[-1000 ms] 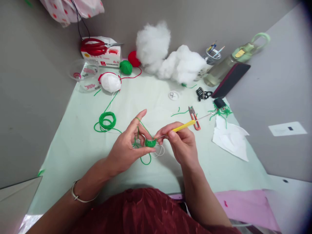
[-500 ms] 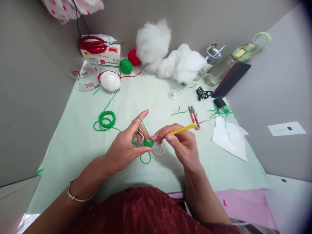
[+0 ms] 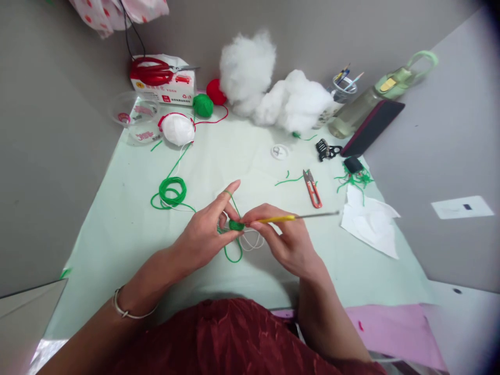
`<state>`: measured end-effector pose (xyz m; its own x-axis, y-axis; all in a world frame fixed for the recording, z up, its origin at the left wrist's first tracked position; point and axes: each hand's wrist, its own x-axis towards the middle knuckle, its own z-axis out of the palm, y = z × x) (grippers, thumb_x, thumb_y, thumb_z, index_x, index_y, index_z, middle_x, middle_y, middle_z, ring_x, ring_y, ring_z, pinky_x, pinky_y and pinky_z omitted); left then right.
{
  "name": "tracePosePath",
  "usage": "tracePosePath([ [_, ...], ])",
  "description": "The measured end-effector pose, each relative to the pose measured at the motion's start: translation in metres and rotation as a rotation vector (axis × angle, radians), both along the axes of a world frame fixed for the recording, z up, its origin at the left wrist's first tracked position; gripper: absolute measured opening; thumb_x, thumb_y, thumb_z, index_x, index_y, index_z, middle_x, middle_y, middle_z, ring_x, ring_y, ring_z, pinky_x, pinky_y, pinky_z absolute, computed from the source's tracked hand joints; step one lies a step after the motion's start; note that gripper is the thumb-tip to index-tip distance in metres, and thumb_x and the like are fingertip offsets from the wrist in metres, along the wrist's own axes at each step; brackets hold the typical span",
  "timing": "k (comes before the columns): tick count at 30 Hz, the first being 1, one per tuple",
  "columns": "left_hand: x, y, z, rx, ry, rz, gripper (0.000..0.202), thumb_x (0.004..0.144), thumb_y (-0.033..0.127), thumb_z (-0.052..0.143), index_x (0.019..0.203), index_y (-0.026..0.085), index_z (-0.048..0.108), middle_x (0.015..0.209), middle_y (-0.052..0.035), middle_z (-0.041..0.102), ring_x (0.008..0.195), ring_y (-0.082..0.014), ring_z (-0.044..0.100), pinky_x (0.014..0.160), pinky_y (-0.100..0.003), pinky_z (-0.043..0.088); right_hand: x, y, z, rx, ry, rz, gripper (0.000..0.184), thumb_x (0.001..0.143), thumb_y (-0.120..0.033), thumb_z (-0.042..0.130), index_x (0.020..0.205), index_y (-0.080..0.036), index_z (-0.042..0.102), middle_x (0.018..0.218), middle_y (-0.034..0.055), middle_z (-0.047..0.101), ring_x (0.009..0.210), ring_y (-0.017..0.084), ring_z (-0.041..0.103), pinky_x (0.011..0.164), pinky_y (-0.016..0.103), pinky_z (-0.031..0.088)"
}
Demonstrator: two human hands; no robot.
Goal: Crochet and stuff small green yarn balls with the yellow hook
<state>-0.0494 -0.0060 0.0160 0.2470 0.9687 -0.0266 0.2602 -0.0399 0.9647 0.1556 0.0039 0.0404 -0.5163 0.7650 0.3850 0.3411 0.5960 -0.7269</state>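
Between the thumb and fingers of my left hand (image 3: 207,226) is a small green crochet piece (image 3: 236,225). Green yarn (image 3: 233,202) runs from it up over my raised left index finger. My right hand (image 3: 283,237) grips a crochet hook (image 3: 279,219) with a yellow handle, its tip meeting the piece; the tip itself is hidden by my fingers. The hook's other metal end points right. Loops of white yarn (image 3: 253,240) and green yarn hang just below the piece. A loose coil of green yarn (image 3: 172,191) lies on the table to the left.
Orange thread snips (image 3: 312,190) and torn white paper (image 3: 369,221) lie to the right. White stuffing (image 3: 289,99), yarn balls and a tissue box (image 3: 167,91) with red scissors (image 3: 156,71) are at the back. A phone (image 3: 373,127) leans against a bottle (image 3: 353,112).
My right hand has turned the crochet hook from slanting up to the right to nearly level. My left hand still holds the green piece in almost the same spot.
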Motion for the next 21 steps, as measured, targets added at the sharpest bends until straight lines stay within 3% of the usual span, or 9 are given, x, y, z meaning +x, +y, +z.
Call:
tracePosePath([
  [5,0.004,0.002,-0.002,-0.154,-0.07,0.124,0.088,0.08,0.026,0.081,0.159,0.022,0.041,0.091,0.003,0.065,0.071,-0.0136,0.05,0.076,-0.03,0.046,-0.013,-0.003,-0.012,0.383,-0.214,-0.068,0.019,0.101,-0.01,0.053,0.108,-0.021,0.067,0.099,0.0077,0.078,0.085,0.017,0.071,0.071,0.028,0.058],
  [10,0.008,-0.003,0.004,-0.234,-0.357,0.223,0.086,0.082,0.032,0.083,0.156,0.02,0.043,0.099,-0.0001,0.064,0.082,-0.0142,0.057,0.082,-0.029,0.05,-0.017,-0.008,-0.016,0.574,-0.154,-0.148,0.03,0.096,-0.007,0.062,0.117,-0.027,0.071,0.114,0.0094,0.078,0.1,0.021,0.073,0.085,0.034,0.063],
  [15,0.013,-0.01,0.013,-0.314,-0.58,0.203,0.069,0.087,0.032,0.08,0.15,0.024,0.052,0.103,-0.0007,0.063,0.09,-0.0145,0.061,0.085,-0.027,0.051,-0.015,-0.021,-0.011,0.657,-0.186,-0.291,0.04,0.094,-0.004,0.064,0.124,-0.03,0.073,0.11,0.0072,0.079,0.098,0.022,0.075,0.084,0.034,0.066],
  [18,0.013,-0.01,0.016,-0.468,-0.79,0.136,0.08,0.079,0.029,0.087,0.15,0.023,0.052,0.097,0.0009,0.062,0.084,-0.0122,0.06,0.077,-0.023,0.05,-0.014,-0.027,-0.01,0.654,-0.128,-0.266,0.047,0.093,-0.005,0.068,0.133,-0.03,0.07,0.107,0.0066,0.08,0.097,0.022,0.075,0.082,0.034,0.067],
  [21,0.01,-0.006,0.018,-0.607,-0.905,0.074,0.088,0.069,0.027,0.094,0.148,0.023,0.055,0.093,0.0018,0.062,0.077,-0.0102,0.058,0.071,-0.02,0.049,-0.017,-0.026,-0.013,0.539,0.056,-0.237,0.053,0.094,-0.006,0.068,0.141,-0.031,0.066,0.111,0.0076,0.079,0.1,0.022,0.075,0.081,0.034,0.067],
])
